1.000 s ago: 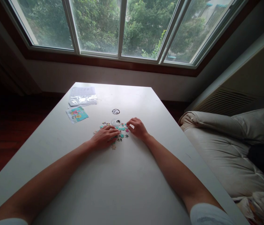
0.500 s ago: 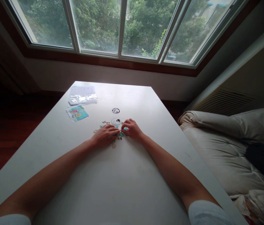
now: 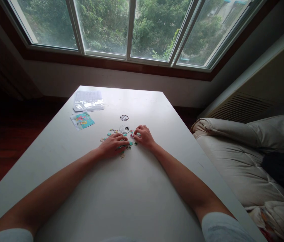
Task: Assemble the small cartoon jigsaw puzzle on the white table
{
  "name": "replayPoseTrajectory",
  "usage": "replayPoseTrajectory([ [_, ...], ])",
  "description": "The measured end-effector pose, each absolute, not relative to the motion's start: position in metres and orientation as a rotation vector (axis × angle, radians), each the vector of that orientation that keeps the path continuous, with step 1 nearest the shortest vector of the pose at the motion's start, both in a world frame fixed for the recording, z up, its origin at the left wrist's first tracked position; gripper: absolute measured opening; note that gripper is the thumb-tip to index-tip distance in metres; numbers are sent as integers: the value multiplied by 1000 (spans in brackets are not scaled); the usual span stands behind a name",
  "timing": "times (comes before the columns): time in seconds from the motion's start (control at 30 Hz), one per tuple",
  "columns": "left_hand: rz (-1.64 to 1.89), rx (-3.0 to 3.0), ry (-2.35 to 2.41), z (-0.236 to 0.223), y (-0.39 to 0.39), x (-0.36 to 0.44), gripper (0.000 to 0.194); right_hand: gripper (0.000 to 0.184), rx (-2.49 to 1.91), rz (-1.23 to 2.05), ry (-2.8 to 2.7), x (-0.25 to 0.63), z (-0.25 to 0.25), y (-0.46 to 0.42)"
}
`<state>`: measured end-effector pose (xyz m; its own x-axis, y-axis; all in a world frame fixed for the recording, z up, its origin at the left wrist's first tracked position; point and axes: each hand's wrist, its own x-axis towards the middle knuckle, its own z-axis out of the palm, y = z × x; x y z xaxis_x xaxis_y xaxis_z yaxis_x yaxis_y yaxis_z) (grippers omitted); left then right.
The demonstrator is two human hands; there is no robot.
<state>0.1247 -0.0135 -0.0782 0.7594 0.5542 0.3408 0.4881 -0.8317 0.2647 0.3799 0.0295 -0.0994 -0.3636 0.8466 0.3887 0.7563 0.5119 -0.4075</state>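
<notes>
Across the white table (image 3: 132, 195), both arms reach forward, angled inward toward the puzzle pieces (image 3: 131, 144), scattered around and between the hands. Left hand (image 3: 113, 144) palm down, fingers loosely bent over pieces, blocking view of some; can't tell if gripping any. Right hand (image 3: 144, 136) just beside, fingers curled; can't tell if a piece is pinched. Near disc (image 3: 124, 129) and far disc (image 3: 124, 118) beyond pieces; picture card (image 3: 83, 120), plastic-covered papers (image 3: 89, 101) farther left; sofa (image 3: 232, 161) at right.

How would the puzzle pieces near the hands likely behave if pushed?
Being small, the puzzle pieces are probably light. Since they look flat, they'd likely slide rather than roll across the smooth-looking table.
</notes>
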Motion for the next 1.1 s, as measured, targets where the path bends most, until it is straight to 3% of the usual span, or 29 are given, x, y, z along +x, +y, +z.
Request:
replayPoseTrajectory([
  [0.33, 538, 2820, 716, -75, -16, 125, 38, 9, -1295, 213, -2259, 378, -93, 24],
  [0.5, 576, 2820, 803, -79, -13, 122, 34, 10, -1089, 273, -2442, 384, -81, 15],
  [0.67, 613, 2830, 862, -80, -10, 121, 31, 21, -1032, 186, -2571, 381, -77, 7],
  [1.1, 611, 2808, 939, -73, -12, 119, 22, 10, -1078, 180, -2501, 383, -79, 6],
])
